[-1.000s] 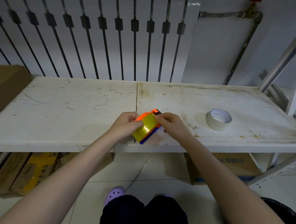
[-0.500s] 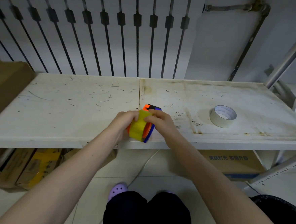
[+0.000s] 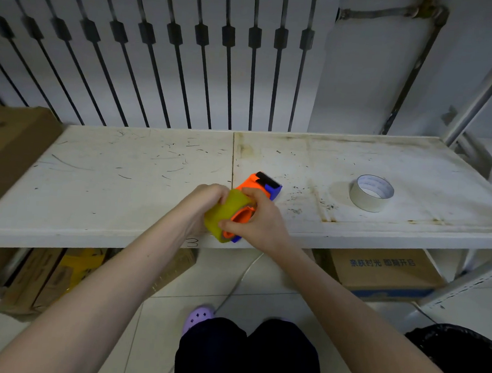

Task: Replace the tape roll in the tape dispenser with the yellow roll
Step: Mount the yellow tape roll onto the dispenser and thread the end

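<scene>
The orange and blue tape dispenser is held just above the front edge of the white shelf, its black cutter end pointing away from me. A yellow tape roll sits against the dispenser's near end, over its orange hub. My left hand grips the roll from the left, fingers curled round it. My right hand grips the dispenser body from the right, thumb under the roll. A whitish tape roll lies flat on the shelf to the right, apart from both hands.
A brown cardboard box rests on the shelf's left end. More cartons stand on the floor under the shelf. A radiator and pipe back the shelf; a shelf upright rises at right. A black bin bag is at lower right.
The dispenser has been turned so its cutter end points farther away and to the right. My right hand has slid down around the dispenser body, and the yellow roll now faces me more.
</scene>
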Demonstrator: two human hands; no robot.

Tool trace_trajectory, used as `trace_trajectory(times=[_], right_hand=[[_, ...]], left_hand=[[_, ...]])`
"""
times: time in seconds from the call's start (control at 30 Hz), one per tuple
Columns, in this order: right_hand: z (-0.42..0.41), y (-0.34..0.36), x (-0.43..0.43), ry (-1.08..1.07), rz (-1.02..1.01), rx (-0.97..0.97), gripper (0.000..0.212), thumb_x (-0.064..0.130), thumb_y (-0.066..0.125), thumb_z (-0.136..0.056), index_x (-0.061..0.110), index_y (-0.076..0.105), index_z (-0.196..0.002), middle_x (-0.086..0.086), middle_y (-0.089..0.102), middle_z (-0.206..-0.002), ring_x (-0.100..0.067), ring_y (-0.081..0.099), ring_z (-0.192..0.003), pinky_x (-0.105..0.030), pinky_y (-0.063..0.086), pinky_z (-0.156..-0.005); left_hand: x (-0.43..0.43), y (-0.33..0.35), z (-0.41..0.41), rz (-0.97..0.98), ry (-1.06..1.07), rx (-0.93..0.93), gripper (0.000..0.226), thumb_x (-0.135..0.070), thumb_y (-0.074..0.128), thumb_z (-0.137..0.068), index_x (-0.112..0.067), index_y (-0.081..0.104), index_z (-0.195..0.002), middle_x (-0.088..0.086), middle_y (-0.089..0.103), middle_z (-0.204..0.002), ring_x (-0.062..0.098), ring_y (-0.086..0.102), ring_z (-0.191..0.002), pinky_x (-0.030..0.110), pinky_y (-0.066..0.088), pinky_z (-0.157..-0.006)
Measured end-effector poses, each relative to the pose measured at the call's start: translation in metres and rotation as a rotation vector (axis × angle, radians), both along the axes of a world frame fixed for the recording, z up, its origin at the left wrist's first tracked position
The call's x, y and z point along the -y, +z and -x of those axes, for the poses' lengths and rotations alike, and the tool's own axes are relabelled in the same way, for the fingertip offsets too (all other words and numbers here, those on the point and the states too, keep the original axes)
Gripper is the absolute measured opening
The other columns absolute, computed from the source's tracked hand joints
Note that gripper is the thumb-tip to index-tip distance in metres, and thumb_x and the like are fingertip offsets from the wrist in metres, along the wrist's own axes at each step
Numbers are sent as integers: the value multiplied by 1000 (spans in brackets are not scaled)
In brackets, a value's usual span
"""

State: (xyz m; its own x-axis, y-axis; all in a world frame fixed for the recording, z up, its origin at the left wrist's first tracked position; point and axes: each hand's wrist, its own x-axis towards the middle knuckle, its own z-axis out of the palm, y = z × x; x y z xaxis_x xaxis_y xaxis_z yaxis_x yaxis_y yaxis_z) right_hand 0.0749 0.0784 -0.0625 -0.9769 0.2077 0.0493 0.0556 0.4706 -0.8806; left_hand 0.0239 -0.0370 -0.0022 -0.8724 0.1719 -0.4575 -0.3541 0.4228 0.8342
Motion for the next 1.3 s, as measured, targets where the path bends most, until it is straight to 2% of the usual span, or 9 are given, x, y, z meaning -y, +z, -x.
trace_trajectory(times=[0.27, 0.47, 0.63, 0.77, 0.8, 0.93, 1.07, 1.17, 1.3], right_hand=[[1, 5, 6, -44, -199, -61, 83, 47, 78, -63, 26, 38, -132, 2, 45, -131, -17, 48, -114, -30, 45, -84], [6, 5, -4, -17, -104, 49, 79, 42, 75, -69, 28, 34, -136, -1, 47, -129, -19, 51, -111, -34, 47, -87], [14, 12, -16, -62, 75, 126, 64, 38, 73, -70, 25, 46, -127, -1, 54, -119, -19, 54, -105, -31, 45, -83], [15, 22, -24, -112, 90, 152, 56, 39, 70, -75, 18, 51, -123, 2, 56, -113, -19, 54, -107, -34, 47, -88], [14, 23, -25, -127, 82, 153, 52, 39, 68, -78, 15, 53, -121, 1, 56, -110, -19, 55, -104, -35, 47, -88], [10, 20, -22, -141, 138, 214, 60, 52, 56, -79, -1, 61, -105, -15, 66, -96, -25, 62, -92, -42, 50, -84], [12, 13, -20, -173, 186, 250, 58, 55, 52, -81, 1, 63, -99, -17, 67, -105, -30, 62, -103, -48, 49, -93], [13, 12, -21, -166, 266, 257, 41, 50, 55, -85, 10, 62, -83, -15, 67, -107, -29, 62, -106, -50, 47, -98], [14, 12, -21, -165, 341, 287, 28, 47, 53, -87, 19, 57, -81, -14, 64, -104, -29, 60, -108, -48, 46, -100]], left_hand=[[-1, 1, 6, 1, 10, -22, 14, -16, 52, -78, -10, 51, -90, 3, 49, -76, 17, 44, -63, 26, 31, -55], [-2, -4, 10, -2, -25, -8, 31, -13, 44, -43, -11, 46, -74, 10, 45, -80, 28, 41, -78, 34, 35, -72], [7, -10, 2, -6, -83, -66, 15, -5, 46, -53, -12, 43, -66, 11, 40, -86, 22, 33, -83, 29, 24, -57], [19, -29, -1, -143, -188, -163, 19, -9, 59, -70, -1, 67, -85, 8, 61, -82, 13, 53, -76, 17, 41, -65], [19, -31, -2, -162, -164, -173, 9, -7, 59, -76, -4, 66, -80, 7, 60, -77, 8, 53, -70, 11, 41, -60], [5, -27, -6, -245, -21, -180, 26, -9, 51, -88, -15, 49, -62, 2, 46, -67, 12, 42, -62, 7, 35, -37], [-1, -30, -7, -263, 17, -139, 25, -7, 51, -81, -16, 39, -60, -1, 39, -58, 16, 33, -57, 22, 31, -44], [6, -40, -8, -219, -61, -189, 6, -4, 49, -65, -8, 53, -64, 5, 46, -59, 18, 42, -57, 21, 36, -45], [10, -41, -6, -209, -95, -187, 10, -1, 50, -67, -6, 57, -71, 10, 50, -65, 18, 47, -59, 21, 41, -48]])
